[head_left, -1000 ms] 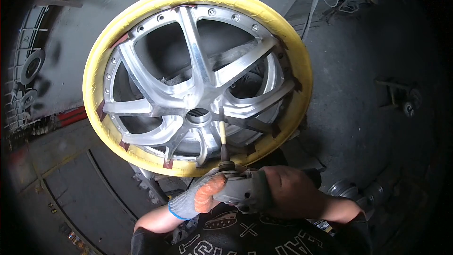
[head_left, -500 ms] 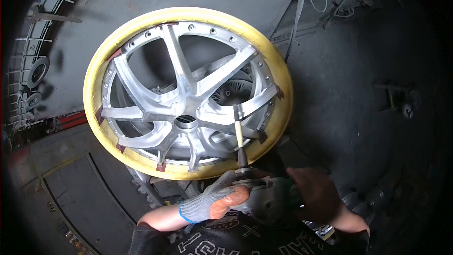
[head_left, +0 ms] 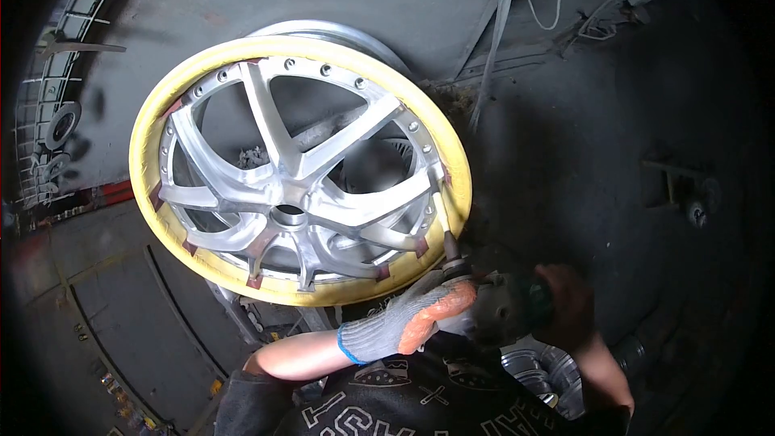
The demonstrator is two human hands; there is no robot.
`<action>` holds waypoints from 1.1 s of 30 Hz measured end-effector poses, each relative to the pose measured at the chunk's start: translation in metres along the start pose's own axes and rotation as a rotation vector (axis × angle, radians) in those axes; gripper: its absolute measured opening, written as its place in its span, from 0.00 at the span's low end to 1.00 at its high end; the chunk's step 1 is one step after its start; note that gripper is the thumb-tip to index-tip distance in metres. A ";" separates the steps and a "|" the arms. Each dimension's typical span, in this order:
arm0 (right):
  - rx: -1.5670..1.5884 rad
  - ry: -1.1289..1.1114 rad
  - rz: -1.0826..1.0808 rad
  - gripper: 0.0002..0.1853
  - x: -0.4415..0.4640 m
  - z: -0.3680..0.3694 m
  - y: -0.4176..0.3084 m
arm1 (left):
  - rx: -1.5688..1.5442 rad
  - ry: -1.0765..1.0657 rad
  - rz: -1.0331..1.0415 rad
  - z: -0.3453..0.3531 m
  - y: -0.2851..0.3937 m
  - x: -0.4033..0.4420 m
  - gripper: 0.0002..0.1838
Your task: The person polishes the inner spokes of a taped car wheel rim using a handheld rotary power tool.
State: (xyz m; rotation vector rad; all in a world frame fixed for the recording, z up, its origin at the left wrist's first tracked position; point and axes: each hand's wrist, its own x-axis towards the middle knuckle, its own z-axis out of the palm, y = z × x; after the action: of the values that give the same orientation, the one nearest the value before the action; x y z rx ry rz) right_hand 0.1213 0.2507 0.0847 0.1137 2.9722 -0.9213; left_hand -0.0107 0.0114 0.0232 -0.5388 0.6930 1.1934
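Note:
A silver multi-spoke alloy wheel sits tilted before me, its outer rim wrapped in yellow tape. Small dark red patches mark the spoke ends. My left hand, in a grey knit glove with an orange palm, wraps around the front of an angle grinder. From the grinder a long thin attachment with a pale yellow section reaches to a right-hand spoke end, beside the tape. Whether its tip touches the metal I cannot tell. In shadow, my right hand is closed around the grinder's rear.
Metal wheel parts lie below right, near my body. Cables hang at the upper right. A wire rack runs along the left, with a small wheel by it. A dark wheeled object stands far right.
The grinder and both hands have shifted right, and the attachment has gone from mid-spoke to the spoke's outer end. The wheel appears lower and further left, its back edge now showing at the top.

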 end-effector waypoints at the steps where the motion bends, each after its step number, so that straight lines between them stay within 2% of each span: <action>1: 0.005 -0.002 -0.001 0.34 0.002 -0.002 0.003 | 0.152 0.146 -0.033 0.007 0.002 0.003 0.31; 4: -0.005 -0.036 -0.003 0.33 0.008 -0.007 0.008 | 0.322 0.318 -0.071 -0.018 -0.010 0.024 0.35; 10: -0.029 -0.010 -0.019 0.31 0.009 -0.002 0.014 | 0.251 0.275 -0.042 -0.004 -0.006 0.023 0.34; 12: 0.003 -0.039 0.012 0.36 0.006 0.000 0.015 | 0.211 0.263 -0.043 -0.004 -0.007 0.021 0.33; 14: 0.010 -0.049 0.009 0.35 0.007 0.000 0.012 | 0.133 0.243 -0.050 -0.004 -0.008 0.017 0.33; 16: 0.016 -0.058 0.007 0.34 0.009 -0.001 0.007 | -0.129 0.146 -0.052 -0.006 -0.011 0.014 0.32; 19: 0.010 -0.067 -0.008 0.34 0.011 -0.001 -0.002 | -0.941 -0.384 0.017 -0.032 -0.032 0.008 0.29; 21: 0.021 -0.059 -0.031 0.33 0.013 0.000 -0.009 | -1.206 -0.568 0.041 -0.040 -0.033 0.000 0.28; 22: 0.020 -0.058 -0.031 0.33 0.013 0.000 -0.013 | -0.889 -0.329 0.079 -0.032 -0.021 -0.011 0.26; 24: 0.013 -0.067 -0.038 0.33 0.014 0.001 -0.019 | -0.566 -0.095 0.114 -0.028 -0.016 -0.024 0.25; 26: 0.016 -0.056 -0.046 0.33 0.011 0.008 -0.022 | -0.412 -0.173 0.228 -0.030 -0.022 -0.033 0.25; 29: 0.015 -0.057 -0.054 0.33 0.010 0.012 -0.031 | -0.178 -0.284 0.395 -0.032 -0.029 -0.045 0.43; 30: 0.011 -0.069 -0.053 0.33 0.011 0.012 -0.035 | -0.178 -0.285 0.396 -0.031 -0.030 -0.048 0.43; 31: 0.010 -0.068 -0.053 0.33 0.012 0.013 -0.039 | -0.175 -0.276 0.460 -0.027 -0.030 -0.050 0.31; 33: -0.007 -0.078 -0.076 0.33 0.014 0.014 -0.047 | -0.172 -0.269 0.523 -0.030 -0.029 -0.056 0.23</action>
State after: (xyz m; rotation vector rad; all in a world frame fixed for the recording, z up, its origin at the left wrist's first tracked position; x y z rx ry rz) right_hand 0.1037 0.2051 0.0993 -0.0350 2.9260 -0.9006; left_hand -0.0005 -0.0543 0.0446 -0.3338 0.5143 1.7907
